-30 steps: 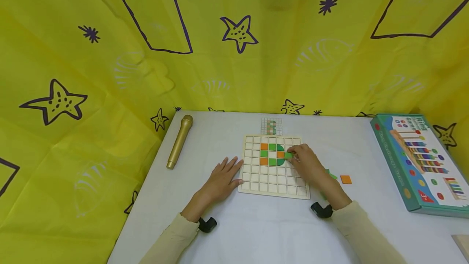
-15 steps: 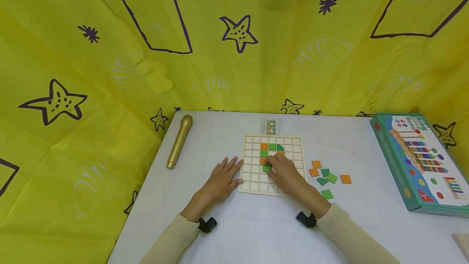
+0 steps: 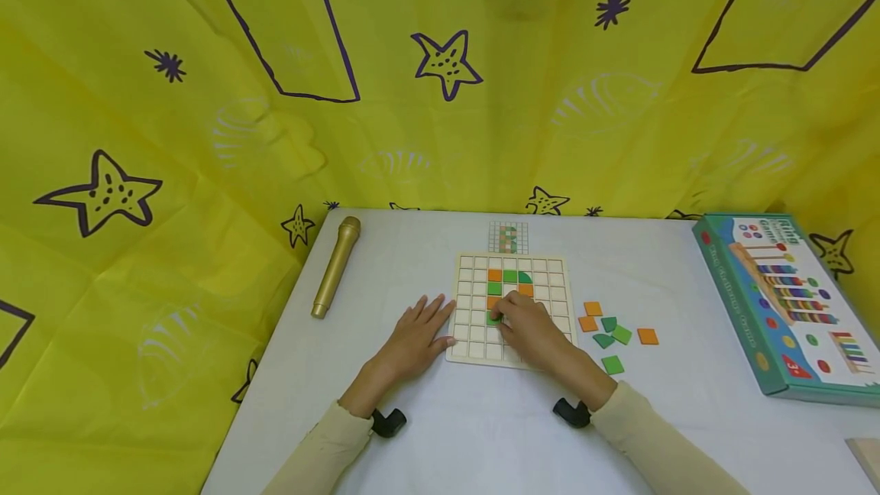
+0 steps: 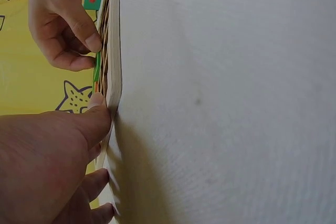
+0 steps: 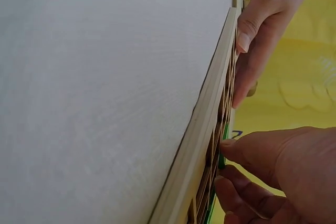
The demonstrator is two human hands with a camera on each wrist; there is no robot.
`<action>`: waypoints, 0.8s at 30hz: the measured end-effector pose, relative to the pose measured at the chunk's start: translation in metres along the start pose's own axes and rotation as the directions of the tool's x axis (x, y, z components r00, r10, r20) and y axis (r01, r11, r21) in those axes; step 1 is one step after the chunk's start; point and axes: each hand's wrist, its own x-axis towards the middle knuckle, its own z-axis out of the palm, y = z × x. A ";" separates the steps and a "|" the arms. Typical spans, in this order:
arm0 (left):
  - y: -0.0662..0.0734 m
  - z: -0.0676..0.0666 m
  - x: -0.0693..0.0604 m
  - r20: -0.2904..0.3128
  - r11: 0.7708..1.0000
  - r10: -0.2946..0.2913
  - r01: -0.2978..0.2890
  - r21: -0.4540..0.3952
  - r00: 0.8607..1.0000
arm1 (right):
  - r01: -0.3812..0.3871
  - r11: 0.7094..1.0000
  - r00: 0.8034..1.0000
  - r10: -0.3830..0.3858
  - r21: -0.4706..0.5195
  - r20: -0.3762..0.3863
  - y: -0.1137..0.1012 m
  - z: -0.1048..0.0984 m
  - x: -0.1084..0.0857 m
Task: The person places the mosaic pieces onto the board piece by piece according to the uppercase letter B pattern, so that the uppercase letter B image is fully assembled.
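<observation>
A pale wooden grid board point(image 3: 470, 331) lies on the table, with orange and green tiles set in its upper middle cells. My right hand point(image 3: 532, 327) is over the board and pinches a green square tile point(image 3: 491, 318) at a cell just below an orange tile point(image 3: 493, 302). In the right wrist view the thumb and fingertips are at this green tile point(image 5: 224, 156), low against the board. Some tiles are hidden behind the right hand. At the board's left edge rests my left hand point(image 3: 411, 338), fingers spread and fairly straight, fingertips and thumb touching the edge.
Several loose green and orange tiles point(image 3: 622, 334) lie right of the board. Behind it is a small pattern card point(image 3: 509, 237). A gold microphone point(image 3: 337, 270) lies at the left, a teal game box point(image 3: 791, 312) at the right. A yellow patterned curtain point(image 3: 385, 128) hangs behind.
My right hand has moved left from the right of the pattern to the cell under the lower left orange tile, carrying the green square tile, and has lowered it there. The left hand stays put.
</observation>
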 end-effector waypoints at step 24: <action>0.000 0.002 0.000 -0.007 1.000 -0.004 0.004 0.004 1.000 | -0.231 0.973 0.973 0.231 -0.023 -0.006 0.057 -0.062 -0.022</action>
